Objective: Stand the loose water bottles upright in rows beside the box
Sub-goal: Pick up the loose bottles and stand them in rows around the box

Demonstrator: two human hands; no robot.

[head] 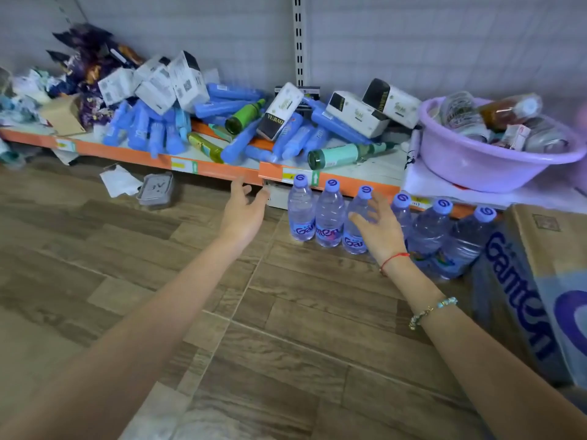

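Observation:
Several clear water bottles with purple caps stand upright in a row (330, 217) on the wooden floor, running from the shelf's foot rightward to a cardboard box (536, 290) printed with blue lettering. My left hand (243, 214) hovers to the left of the row, fingers spread and holding nothing. In front of the third and fourth bottles my right hand (379, 227) is held up with fingers spread, also holding nothing. It partly hides those two bottles.
A low orange-edged shelf (219, 173) behind the bottles is heaped with blue tubes, green bottles and small white boxes. A lilac plastic basin (489, 160) full of items sits on it at right. A small grey container (155, 190) and paper lie on the floor at left.

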